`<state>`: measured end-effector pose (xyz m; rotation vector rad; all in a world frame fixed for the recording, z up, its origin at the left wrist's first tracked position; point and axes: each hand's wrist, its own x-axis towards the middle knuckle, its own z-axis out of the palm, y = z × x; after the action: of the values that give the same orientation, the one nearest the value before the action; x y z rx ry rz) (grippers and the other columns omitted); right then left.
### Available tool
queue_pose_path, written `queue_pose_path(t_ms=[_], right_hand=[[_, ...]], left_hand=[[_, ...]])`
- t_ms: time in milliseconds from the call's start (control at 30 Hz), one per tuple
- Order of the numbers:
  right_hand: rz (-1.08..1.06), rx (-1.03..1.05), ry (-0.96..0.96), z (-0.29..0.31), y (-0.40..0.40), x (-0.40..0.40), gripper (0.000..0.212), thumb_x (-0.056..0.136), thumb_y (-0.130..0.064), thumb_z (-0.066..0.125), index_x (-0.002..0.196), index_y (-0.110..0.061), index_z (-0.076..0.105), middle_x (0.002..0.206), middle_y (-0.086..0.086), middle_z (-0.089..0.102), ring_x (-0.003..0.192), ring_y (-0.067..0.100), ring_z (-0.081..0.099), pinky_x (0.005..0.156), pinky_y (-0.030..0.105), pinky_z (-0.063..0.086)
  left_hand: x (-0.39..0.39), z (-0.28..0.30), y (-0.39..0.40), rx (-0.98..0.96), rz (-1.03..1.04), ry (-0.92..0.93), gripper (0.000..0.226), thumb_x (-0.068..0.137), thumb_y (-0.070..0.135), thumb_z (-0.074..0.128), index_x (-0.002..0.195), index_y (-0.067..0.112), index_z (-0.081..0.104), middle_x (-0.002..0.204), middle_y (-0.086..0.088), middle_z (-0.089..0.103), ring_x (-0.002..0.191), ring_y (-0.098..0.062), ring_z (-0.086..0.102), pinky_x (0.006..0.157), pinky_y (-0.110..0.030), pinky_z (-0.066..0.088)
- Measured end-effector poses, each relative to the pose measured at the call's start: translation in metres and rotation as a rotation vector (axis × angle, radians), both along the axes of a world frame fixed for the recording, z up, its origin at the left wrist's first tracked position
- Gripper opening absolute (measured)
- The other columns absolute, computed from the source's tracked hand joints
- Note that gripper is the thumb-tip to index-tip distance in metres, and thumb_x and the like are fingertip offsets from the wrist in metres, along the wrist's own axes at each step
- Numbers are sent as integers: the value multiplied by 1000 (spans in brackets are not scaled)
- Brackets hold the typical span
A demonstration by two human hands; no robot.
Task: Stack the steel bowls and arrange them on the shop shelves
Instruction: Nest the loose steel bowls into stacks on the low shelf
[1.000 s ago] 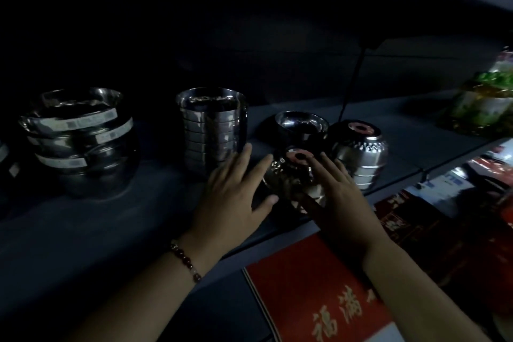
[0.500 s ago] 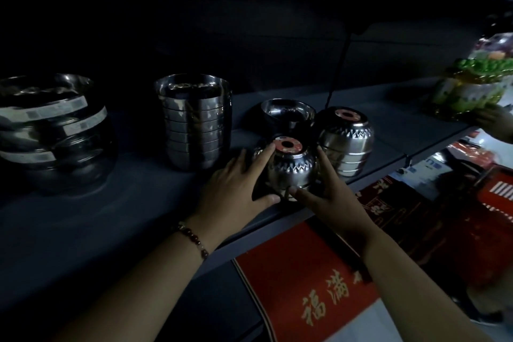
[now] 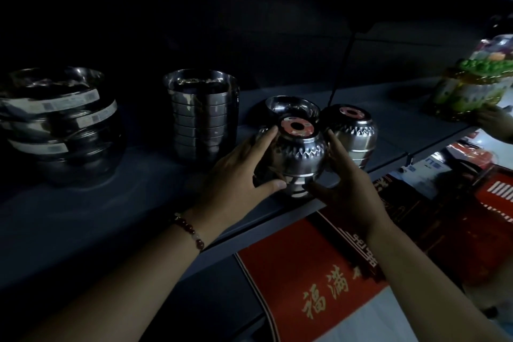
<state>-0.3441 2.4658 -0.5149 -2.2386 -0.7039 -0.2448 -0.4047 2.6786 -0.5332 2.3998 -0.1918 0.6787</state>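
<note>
Your hands hide the lower sides of the upturned bowl stack [image 3: 298,158]; the left edge cuts off the wide bowl stack [image 3: 59,125]; label print unreadable.

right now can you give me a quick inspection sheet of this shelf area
surface: dark shelf, dimly lit, front edge near the hands
job's things: upturned bowl stack at the shelf front, between both hands; second upturned stack just right of it; upright bowl behind; tall upright stack to the left; labelled big bowls at far left
clutter: wrapped colourful package at far right, held by another person's hand
grippers: left hand and right hand grip the front stack from either side
cables: thin dark line hangs behind the bowls, unclear what it is
surroundings: red printed packaging below the shelf
</note>
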Motion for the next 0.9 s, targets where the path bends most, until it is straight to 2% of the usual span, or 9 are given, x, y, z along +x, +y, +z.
queue_pose_path(t_ms=[100,300,400,533,633,700,767,833,900], right_hand=[[-21,49,-44,6,0,-7,104,76,-15,80,151,-44,14,139,-25,33,128,-6,33,103,20,36],[30,396,39,16,4,-28,77,81,-33,70,149,-38,36,126,-12,65,119,3,60,102,38,49],[-39,479,44,25,7,-36,52,94,-23,62,143,-32,48,112,-7,73,105,12,69,95,42,54],[-149,504,78,42,12,-49,18,98,-37,53,101,-35,70,84,-13,75,77,5,70,71,34,55],[-170,481,153,46,17,-56,29,96,-46,51,76,-32,67,73,3,74,69,14,70,62,41,54],[-172,478,234,45,23,-57,37,95,-48,52,73,-24,69,56,-7,70,50,4,65,51,25,50],[-142,469,306,42,29,-56,39,94,-50,52,73,-21,69,52,-11,68,43,2,61,46,17,46],[-109,473,385,41,33,-56,38,92,-54,52,75,-25,68,58,-11,71,51,4,66,56,23,48],[-83,504,434,41,35,-56,37,92,-56,51,76,-29,70,68,-11,74,69,7,71,69,28,51]], left_hand=[[-12,9,0,-78,-9,-61,93,84,49,72,156,42,14,162,11,26,147,-6,25,115,-26,28],[-39,29,6,-128,-57,-168,86,86,48,68,157,33,22,159,12,34,143,6,30,111,-10,28],[-51,34,12,-28,-134,-151,88,87,46,67,156,40,13,164,12,20,148,3,19,116,-17,25],[-60,37,23,286,-146,-192,99,84,48,67,155,45,-2,168,9,-2,153,-7,8,120,-36,23],[-65,37,28,381,-123,-231,99,81,50,68,156,41,5,168,4,-3,154,-13,10,119,-37,22],[-70,37,30,289,-116,-244,94,76,49,73,153,40,19,167,3,7,152,-17,20,119,-33,27],[-75,37,30,150,-112,-231,87,72,49,75,146,38,32,162,10,19,147,-3,25,116,-14,26],[-81,37,32,12,-101,-182,79,69,54,76,138,39,39,152,24,29,137,16,27,105,-1,26],[-85,36,34,-140,-86,-136,72,67,57,79,128,42,45,139,26,44,129,13,39,100,-5,34]])
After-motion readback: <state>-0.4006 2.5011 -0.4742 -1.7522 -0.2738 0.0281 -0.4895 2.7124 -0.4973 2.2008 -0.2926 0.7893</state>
